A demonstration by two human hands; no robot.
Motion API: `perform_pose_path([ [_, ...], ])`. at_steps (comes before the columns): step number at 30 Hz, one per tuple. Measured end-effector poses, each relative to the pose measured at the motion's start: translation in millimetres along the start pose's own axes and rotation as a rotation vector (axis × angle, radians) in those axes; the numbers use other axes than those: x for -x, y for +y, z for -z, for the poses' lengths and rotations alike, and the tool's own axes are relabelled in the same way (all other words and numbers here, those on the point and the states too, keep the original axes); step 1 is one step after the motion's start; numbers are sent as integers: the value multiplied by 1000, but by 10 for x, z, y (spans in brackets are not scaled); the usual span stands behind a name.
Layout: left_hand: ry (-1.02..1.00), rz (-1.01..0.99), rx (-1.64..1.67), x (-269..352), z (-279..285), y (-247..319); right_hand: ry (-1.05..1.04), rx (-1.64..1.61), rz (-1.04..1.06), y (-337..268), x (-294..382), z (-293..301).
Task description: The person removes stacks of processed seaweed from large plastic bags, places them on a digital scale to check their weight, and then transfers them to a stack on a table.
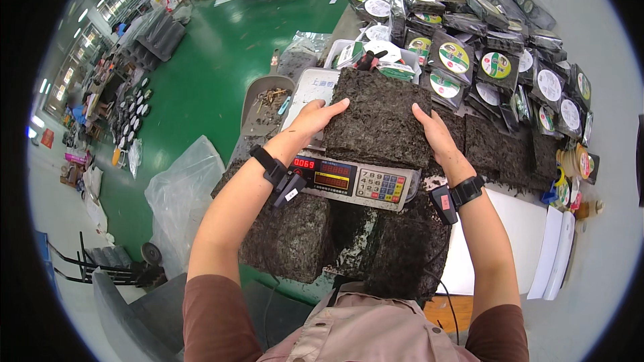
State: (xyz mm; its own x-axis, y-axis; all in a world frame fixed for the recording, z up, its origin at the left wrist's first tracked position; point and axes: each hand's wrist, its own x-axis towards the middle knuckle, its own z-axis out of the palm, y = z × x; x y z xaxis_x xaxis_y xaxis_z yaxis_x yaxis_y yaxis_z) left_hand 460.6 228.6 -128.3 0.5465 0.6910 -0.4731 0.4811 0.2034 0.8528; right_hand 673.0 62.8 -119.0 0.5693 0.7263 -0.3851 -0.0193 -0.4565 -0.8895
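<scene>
A thick square stack of dried seaweed sheets (380,118) is between my two hands, over the pan of a digital scale. My left hand (320,116) grips its left edge, thumb on top. On the opposite edge, my right hand (438,133) holds it in the same way. Whether the stack rests on the pan or hangs just above it, I cannot tell. The scale's front panel (347,181) has a lit red display and a keypad. Nearer my body lie one seaweed stack (297,239) on the left and another (402,251) on the right.
Many labelled seaweed packets (455,58) are heaped at back right, beside a white plastic basket (415,64). More seaweed stacks (513,153) lie right of the scale. A dustpan (246,110) holds debris at left. A clear plastic bag (186,196) hangs below it. People work far left.
</scene>
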Motion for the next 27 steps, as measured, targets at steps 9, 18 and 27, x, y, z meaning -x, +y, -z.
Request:
perform_pose_path([
  [9, -206, 103, 240, 86, 23, 104, -52, -122, 166, 22, 54, -3],
  [18, -163, -501, 109, 291, 34, 108, 25, 196, 786, 43, 75, 186],
  [27, -173, -490, 86, 274, -124, 14, -140, -59, 592, 186, -65, 66],
])
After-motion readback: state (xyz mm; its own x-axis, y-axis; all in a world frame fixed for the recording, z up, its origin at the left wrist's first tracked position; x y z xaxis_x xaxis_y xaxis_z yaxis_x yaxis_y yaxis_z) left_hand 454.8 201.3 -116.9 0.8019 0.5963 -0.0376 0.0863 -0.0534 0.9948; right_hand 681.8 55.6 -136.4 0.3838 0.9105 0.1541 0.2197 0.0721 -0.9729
